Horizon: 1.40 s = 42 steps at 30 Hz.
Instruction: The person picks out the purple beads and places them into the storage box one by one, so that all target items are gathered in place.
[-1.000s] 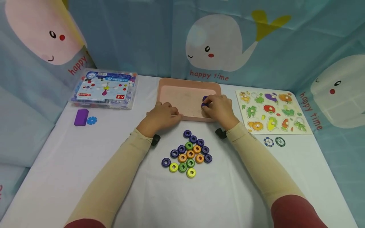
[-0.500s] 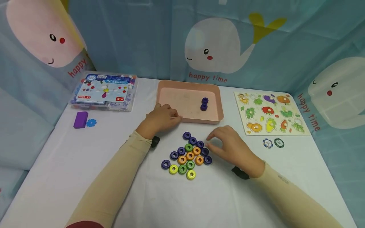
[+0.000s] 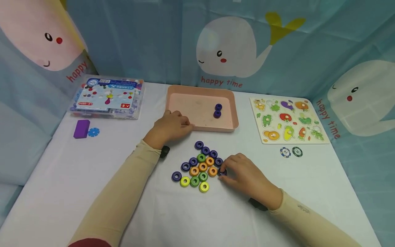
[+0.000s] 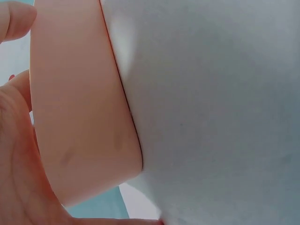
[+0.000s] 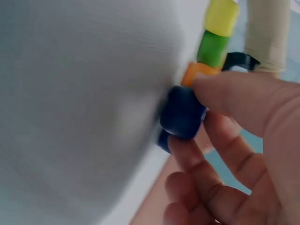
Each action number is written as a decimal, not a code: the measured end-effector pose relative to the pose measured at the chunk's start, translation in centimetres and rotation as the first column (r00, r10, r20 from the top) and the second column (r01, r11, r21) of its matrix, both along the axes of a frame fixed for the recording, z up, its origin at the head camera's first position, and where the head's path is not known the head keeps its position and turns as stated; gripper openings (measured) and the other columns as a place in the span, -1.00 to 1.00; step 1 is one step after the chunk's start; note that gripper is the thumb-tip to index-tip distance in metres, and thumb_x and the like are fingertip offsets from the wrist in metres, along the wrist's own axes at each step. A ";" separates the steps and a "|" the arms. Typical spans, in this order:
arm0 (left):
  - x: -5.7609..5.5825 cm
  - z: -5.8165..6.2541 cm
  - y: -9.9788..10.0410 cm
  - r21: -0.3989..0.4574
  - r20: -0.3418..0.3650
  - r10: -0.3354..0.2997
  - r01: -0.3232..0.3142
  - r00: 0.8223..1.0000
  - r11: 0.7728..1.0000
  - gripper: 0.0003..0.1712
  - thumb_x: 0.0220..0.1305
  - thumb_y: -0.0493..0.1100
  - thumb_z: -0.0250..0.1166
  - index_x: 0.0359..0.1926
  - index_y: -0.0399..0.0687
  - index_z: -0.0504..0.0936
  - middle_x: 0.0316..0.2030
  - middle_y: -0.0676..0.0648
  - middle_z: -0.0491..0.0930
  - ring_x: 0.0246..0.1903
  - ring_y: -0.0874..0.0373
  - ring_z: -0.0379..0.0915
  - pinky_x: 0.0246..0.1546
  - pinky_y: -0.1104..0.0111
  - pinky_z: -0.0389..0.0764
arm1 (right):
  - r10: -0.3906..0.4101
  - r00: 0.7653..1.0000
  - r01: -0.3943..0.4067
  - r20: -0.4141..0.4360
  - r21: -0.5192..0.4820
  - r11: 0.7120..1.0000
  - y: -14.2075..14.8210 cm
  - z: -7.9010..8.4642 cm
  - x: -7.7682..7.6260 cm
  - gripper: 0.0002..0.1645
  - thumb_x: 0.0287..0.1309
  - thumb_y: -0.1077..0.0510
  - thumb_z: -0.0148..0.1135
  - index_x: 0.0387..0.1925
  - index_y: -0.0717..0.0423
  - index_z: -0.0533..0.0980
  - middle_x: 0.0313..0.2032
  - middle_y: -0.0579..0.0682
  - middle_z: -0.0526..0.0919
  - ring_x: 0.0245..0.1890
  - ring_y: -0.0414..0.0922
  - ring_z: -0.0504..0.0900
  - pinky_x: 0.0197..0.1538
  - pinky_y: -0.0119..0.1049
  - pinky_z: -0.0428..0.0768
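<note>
My left hand (image 3: 170,126) holds the front left corner of a shallow pink tray (image 3: 191,104). The tray's outer wall (image 4: 79,103) fills the left side of the left wrist view, with fingers around its corner. Two dark purple rings (image 3: 217,110) lie inside the tray. My right hand (image 3: 247,178) pinches a dark blue-purple ring (image 5: 183,112) between thumb and fingertips at the right end of a cluster of rings. Orange rings (image 3: 202,167), green rings (image 3: 203,176), yellow rings (image 3: 204,187) and other purple rings (image 3: 186,167) lie flat on the white cloth.
At the back left sits a clear box (image 3: 106,94) of small parts, near a purple block (image 3: 81,129) and a blue snowflake disc (image 3: 94,132). A vegetable puzzle board (image 3: 288,120) lies right of the tray, with two chips (image 3: 291,152) before it. A curtain (image 3: 148,41) hangs behind.
My right hand has left the tray, where two purple rings now lie, and moved down to pinch the purple ring at the cluster's right end. The left hand stays at the tray.
</note>
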<state>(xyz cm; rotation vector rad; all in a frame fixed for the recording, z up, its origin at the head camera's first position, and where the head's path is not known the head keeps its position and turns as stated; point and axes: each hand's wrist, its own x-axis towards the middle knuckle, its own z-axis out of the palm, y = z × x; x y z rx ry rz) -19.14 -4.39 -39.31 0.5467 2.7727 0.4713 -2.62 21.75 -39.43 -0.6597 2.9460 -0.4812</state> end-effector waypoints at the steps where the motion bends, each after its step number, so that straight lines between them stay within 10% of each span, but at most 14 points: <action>1: 0.0 0.0 0.0 0.002 0.000 0.000 0.000 1.000 1.000 -0.47 0.33 0.34 0.05 0.06 0.20 0.68 0.15 -0.08 0.50 0.10 -0.11 0.26 -0.04 -0.12 0.54 | -0.003 1.000 0.003 0.005 -0.001 1.000 0.0 0.4 -0.1 -0.77 0.05 -0.06 0.51 -0.29 -0.21 0.60 -0.17 -0.27 0.65 -0.07 -0.21 0.51 0.07 -0.18 0.53; 10: 0.0 0.5 -0.2 -0.014 0.004 0.003 -0.003 1.000 1.000 -0.44 0.32 0.35 0.02 0.07 0.20 0.68 0.15 -0.08 0.50 0.10 -0.11 0.26 -0.05 -0.12 0.54 | -0.199 0.980 0.199 0.015 -0.150 0.969 1.1 5.3 -6.9 -0.79 0.12 -0.08 0.47 -0.24 -0.19 0.61 -0.14 -0.19 0.69 0.01 -0.08 0.46 0.04 -0.09 0.44; 16: -0.1 0.2 -0.2 -0.004 0.007 -0.002 0.003 1.000 1.000 -0.46 0.33 0.33 0.02 0.07 0.20 0.68 0.13 -0.07 0.50 0.07 -0.09 0.26 -0.07 -0.08 0.54 | -0.285 0.958 0.284 0.013 -0.148 0.947 0.9 2.6 -14.0 -0.75 0.12 -0.10 0.45 -0.23 -0.09 0.66 -0.17 -0.11 0.73 -0.07 0.04 0.47 0.08 0.04 0.25; 21: 0.0 -0.2 0.1 0.002 0.003 -0.007 0.007 1.000 1.000 -0.46 0.33 0.34 0.02 0.05 0.21 0.69 0.09 -0.04 0.51 0.04 -0.06 0.25 -0.10 -0.04 0.54 | -0.323 0.946 0.323 0.016 -0.071 0.944 0.5 0.6 -16.5 -0.70 0.11 -0.12 0.44 -0.23 -0.06 0.64 -0.27 -0.06 0.71 -0.13 0.05 0.44 0.15 0.15 0.09; 34: 0.0 0.1 0.2 0.013 -0.014 -0.011 0.011 1.000 1.000 -0.47 0.33 0.35 0.05 0.02 0.19 0.70 0.09 -0.07 0.51 0.05 -0.08 0.26 -0.07 -0.05 0.54 | -0.341 0.940 0.340 -0.022 -0.053 0.939 0.3 0.1 -17.3 -0.68 0.17 -0.14 0.39 -0.15 -0.07 0.63 -0.19 -0.05 0.70 -0.07 0.07 0.46 0.20 0.16 0.08; 42: -0.2 -0.1 -0.1 -0.007 -0.002 -0.007 0.007 1.000 1.000 -0.43 0.32 0.36 0.03 0.07 0.20 0.67 0.13 -0.07 0.50 0.07 -0.09 0.25 -0.07 -0.09 0.55 | -0.237 0.970 0.230 -0.055 -0.111 0.967 0.2 1.9 -10.8 -0.78 0.17 -0.12 0.40 -0.18 -0.18 0.66 -0.07 -0.16 0.71 0.09 0.00 0.48 0.29 0.18 0.01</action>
